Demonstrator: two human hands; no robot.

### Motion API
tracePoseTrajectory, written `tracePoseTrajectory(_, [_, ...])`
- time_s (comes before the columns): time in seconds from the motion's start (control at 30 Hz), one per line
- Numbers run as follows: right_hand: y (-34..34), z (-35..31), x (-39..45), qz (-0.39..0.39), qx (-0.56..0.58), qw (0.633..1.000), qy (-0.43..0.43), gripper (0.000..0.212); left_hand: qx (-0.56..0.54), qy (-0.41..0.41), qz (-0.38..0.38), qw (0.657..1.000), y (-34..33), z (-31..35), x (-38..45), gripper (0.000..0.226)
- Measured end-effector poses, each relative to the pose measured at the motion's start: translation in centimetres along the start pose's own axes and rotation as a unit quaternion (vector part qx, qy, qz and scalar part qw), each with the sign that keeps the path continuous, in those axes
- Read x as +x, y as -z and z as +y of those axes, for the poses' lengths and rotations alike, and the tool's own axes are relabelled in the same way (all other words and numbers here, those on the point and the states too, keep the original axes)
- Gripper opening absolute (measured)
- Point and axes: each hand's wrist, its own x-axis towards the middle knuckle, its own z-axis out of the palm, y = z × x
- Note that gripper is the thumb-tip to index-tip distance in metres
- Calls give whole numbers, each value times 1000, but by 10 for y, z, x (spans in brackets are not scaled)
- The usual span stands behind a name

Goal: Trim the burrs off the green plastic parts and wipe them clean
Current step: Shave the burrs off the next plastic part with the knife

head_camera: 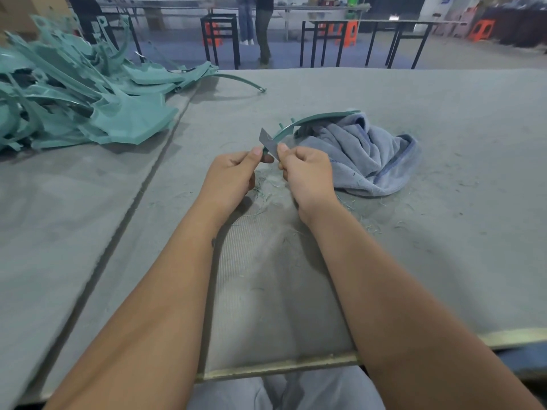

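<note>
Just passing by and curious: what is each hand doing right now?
Left hand: pinches the end of the curved green plastic strip.
Right hand: pinches the thin grey flat blade against that strip.

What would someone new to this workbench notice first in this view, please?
The eye goes first to the two hands at the centre: the left hand pinches the near end of a curved green part, while the right hand holds a thin grey blade against it. Just right of them a crumpled grey-blue cloth lies under the part's far end. At far left sits a big tangled heap of green plastic parts.
</note>
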Motion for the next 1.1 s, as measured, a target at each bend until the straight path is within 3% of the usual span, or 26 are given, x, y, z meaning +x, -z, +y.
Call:
tracePoseTrajectory(0.4, [-1,6,2,14,17,1000,15,53,31,-19,24,999,0,1,-6,32])
tracePoseTrajectory(0.6, [5,6,10,79,63,995,-19,48,46,-29,41,998,11,-1,-11,33])
tracePoseTrajectory(0.7, [6,8,10,58,28,998,3,44,49,-24,57,997,21,-3,-14,34])
tracePoseTrajectory(0.93, [9,8,13,75,66,995,-20,48,44,-29,40,998,16,0,-17,34])
tracePoseTrajectory(1.1, [16,5,15,124,238,960,-81,48,15,11,81,997,28,0,-17,36])
